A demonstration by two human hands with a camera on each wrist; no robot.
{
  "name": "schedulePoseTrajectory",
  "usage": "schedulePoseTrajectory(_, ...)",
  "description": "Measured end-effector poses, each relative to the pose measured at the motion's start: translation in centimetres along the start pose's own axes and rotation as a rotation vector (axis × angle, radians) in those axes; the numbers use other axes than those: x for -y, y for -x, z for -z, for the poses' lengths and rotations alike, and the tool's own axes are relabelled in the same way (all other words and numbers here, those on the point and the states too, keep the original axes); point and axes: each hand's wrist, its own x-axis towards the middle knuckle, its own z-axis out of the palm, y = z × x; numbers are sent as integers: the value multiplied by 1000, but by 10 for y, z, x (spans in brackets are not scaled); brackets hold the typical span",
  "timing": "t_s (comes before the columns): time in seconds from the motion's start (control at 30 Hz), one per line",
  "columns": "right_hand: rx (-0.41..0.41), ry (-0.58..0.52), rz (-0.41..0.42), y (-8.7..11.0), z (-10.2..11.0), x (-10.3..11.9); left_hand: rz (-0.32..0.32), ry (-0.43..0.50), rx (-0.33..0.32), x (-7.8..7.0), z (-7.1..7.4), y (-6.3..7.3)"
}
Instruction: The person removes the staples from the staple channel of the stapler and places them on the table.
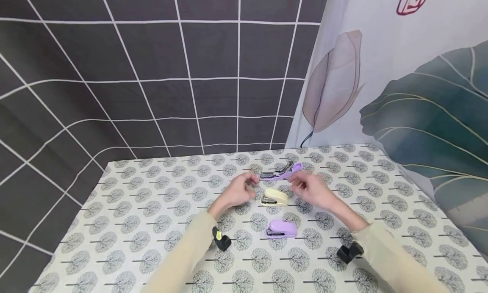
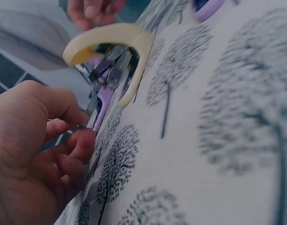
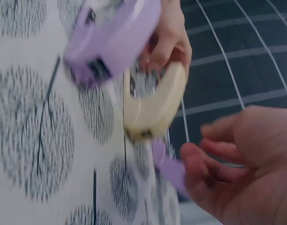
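Note:
At the far part of the table lies a purple stapler (image 1: 280, 172), its top swung open and its metal parts exposed. My left hand (image 1: 240, 189) is at its left end; in the left wrist view thumb and finger seem to pinch that end. My right hand (image 1: 313, 189) hovers at the other end, its fingers (image 3: 195, 161) loosely bent and holding nothing, slightly blurred. Between the hands sits a cream stapler (image 1: 275, 197), closed. Nearer to me is a second purple stapler (image 1: 281, 229), also closed. The fingers partly hide the far stapler in the wrist views.
A white tablecloth (image 1: 152, 208) with a tree print covers the table. Behind it hangs a dark cloth (image 1: 209, 51) with a white grid, and a leaf-patterned curtain (image 1: 381, 64) hangs at the right. Both wrists wear small black cameras (image 1: 222, 241).

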Motion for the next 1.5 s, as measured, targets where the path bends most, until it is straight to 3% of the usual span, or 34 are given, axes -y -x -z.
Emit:
schedulePoseTrajectory(0.07, 52, 64, 99, -3, -8, 7, -29, -40, 40, -3, -3, 7)
schedulePoseTrajectory(0.17, 97, 144, 157, -7, -19, 14, -80, -109, 53, -5, -11, 13)
schedulePoseTrajectory(0.4, 125, 231, 175, -16, -32, 21, -144, -257, -34, 0, -24, 14)
schedulePoseTrajectory(0.6, 155, 229, 183, -19, -31, 23, -197, -282, -70, 0, -27, 14)
schedulePoseTrajectory(0.83, 173, 213, 189, -21, -31, 23, -204, -275, -79, -2, -27, 16)
schedulePoseTrajectory(1.33, 163, 198, 167, -19, -35, 27, -158, -292, -109, 0, -29, 18)
schedulePoseTrajectory(1.5, 130, 186, 182, -18, -33, 26, -141, -303, -104, 0, -28, 20)
